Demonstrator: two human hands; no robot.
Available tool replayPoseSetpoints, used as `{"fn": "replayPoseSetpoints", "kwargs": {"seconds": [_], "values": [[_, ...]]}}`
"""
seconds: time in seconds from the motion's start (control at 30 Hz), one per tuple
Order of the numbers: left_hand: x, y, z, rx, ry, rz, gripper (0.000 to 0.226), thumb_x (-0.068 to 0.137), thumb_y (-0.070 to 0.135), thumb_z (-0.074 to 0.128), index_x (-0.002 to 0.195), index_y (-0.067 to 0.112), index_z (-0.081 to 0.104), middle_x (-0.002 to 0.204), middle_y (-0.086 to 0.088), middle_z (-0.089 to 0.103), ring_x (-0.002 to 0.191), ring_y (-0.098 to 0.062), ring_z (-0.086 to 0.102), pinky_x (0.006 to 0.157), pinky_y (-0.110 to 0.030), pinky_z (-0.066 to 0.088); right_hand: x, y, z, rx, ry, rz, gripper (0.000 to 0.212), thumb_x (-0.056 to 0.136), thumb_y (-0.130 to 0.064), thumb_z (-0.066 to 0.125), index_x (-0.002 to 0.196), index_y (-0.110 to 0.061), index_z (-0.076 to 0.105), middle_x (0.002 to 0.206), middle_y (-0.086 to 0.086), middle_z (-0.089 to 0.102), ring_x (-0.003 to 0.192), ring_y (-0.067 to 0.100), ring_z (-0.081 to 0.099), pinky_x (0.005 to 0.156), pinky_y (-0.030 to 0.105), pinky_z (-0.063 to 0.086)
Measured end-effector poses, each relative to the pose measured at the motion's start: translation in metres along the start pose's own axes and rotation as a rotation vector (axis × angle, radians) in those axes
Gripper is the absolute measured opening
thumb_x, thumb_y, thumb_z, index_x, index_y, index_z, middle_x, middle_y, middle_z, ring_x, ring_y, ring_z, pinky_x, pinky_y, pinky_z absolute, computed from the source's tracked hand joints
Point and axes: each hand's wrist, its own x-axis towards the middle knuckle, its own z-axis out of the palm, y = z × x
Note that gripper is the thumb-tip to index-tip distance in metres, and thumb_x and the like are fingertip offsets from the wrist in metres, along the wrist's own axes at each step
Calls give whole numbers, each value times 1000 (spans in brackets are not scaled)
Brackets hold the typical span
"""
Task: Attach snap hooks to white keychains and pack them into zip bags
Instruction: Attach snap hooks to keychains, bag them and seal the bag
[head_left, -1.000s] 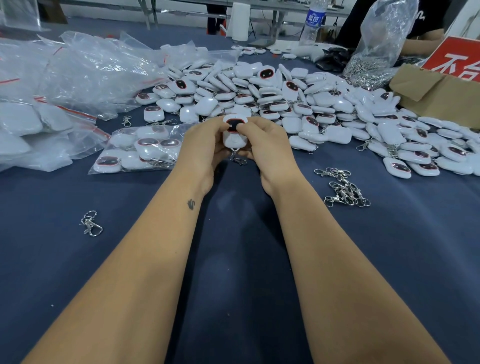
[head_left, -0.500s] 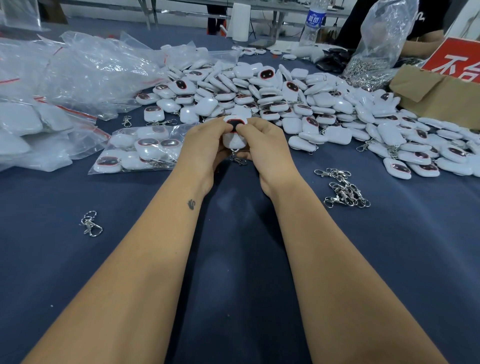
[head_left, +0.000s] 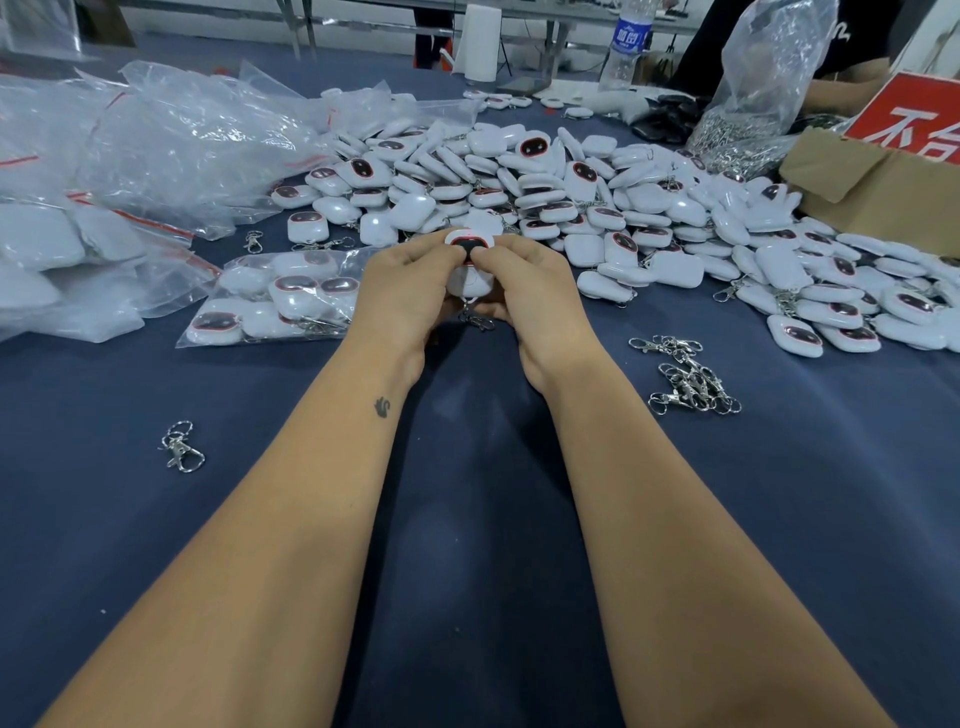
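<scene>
A white keychain (head_left: 470, 280) with a dark, red-rimmed face is held upright above the blue table between both hands. My left hand (head_left: 405, 296) grips its left side and my right hand (head_left: 530, 296) pinches its top and lower edge. A metal snap hook (head_left: 477, 320) hangs under it, partly hidden by my fingers. A filled zip bag (head_left: 275, 299) of keychains lies just left of my left hand. Loose snap hooks (head_left: 685, 379) lie in a small pile to the right.
A big heap of white keychains (head_left: 597, 208) covers the table behind my hands. Empty and filled plastic bags (head_left: 130, 156) pile up at the left. A lone snap hook (head_left: 179, 449) lies at the near left. A cardboard box (head_left: 878, 171) and a bag of hooks (head_left: 753, 109) stand at the back right.
Both hands have stayed in place around the keychain; only the fingers have shifted slightly on it.
</scene>
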Motion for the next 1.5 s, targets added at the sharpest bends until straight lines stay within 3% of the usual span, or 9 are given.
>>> {"fn": "replayPoseSetpoints", "kwargs": {"seconds": [0.23, 0.43, 1.0, 1.1, 1.17, 1.27, 1.33, 1.4, 1.5], "values": [[0, 0, -1, 3, -28, -3, 23, 94, 7, 57, 112, 6, 72, 87, -10, 73, 69, -15, 65, 62, -24, 54, 0, 0, 0, 4, -33, -14, 31, 83, 3, 65, 114, -3, 66, 89, 9, 68, 82, 18, 63, 75, 31, 53], [-2, 2, 0, -50, -53, -15, 19, 93, 6, 56, 102, 11, 73, 76, -4, 73, 63, -11, 66, 58, -21, 53, 0, 0, -1, 24, -24, -27, 32, 82, 6, 65, 113, -3, 67, 74, -1, 67, 62, 2, 61, 56, 15, 47], [-7, 4, 5, 49, 4, 34, 23, 91, 8, 56, 86, 22, 73, 68, 5, 72, 59, -6, 64, 56, -21, 53, -3, -1, -1, -10, -8, -4, 29, 83, 4, 58, 108, -6, 68, 76, 1, 68, 64, 9, 60, 56, 19, 48], [-8, -1, 6, 324, 47, 196, 35, 92, 3, 44, 101, 22, 71, 98, 5, 73, 92, -9, 67, 88, -30, 56, -1, -2, -1, 22, 49, 3, 22, 85, 4, 53, 95, -13, 64, 76, -1, 66, 58, 6, 59, 56, 20, 49], [-11, -1, 3, 569, 140, 359, 41, 90, -1, 40, 114, 19, 67, 115, 3, 67, 109, -13, 61, 96, -29, 48, 0, -1, -2, 57, 83, 20, 20, 86, 3, 52, 92, -15, 60, 78, -1, 65, 58, 6, 58, 62, 23, 52], [-6, 1, -10, 972, 350, 530, 36, 88, 6, 48, 116, 18, 66, 122, -5, 60, 118, -26, 48, 92, -27, 36, 2, 0, -2, 116, 109, 31, 19, 88, 4, 52, 96, -13, 57, 85, 0, 64, 62, 7, 61, 67, 23, 55], [-2, 1, -18, 1261, 350, 411, 30, 93, 22, 50, 119, 13, 63, 122, -14, 57, 120, -35, 42, 94, -36, 34, 2, 0, -2, 161, 129, 23, 20, 90, 5, 53, 103, -9, 55, 89, 2, 62, 70, 8, 64, 73, 23, 58], [-3, -1, -19, 1489, 270, 289, 28, 92, 29, 51, 105, 9, 66, 111, -18, 62, 110, -38, 48, 82, -38, 37, 2, -1, -2, 238, 152, 8, 21, 91, 7, 53, 108, -5, 52, 91, 4, 60, 73, 10, 64, 79, 26, 59], [-4, -2, -14, 1483, 242, 300, 19, 87, 24, 52, 83, 10, 64, 91, -14, 65, 87, -35, 53, 63, -32, 33, 2, -4, -2, 368, 182, 9, 18, 92, 10, 53, 103, -4, 51, 91, 7, 59, 62, 7, 66, 87, 32, 59]]}}
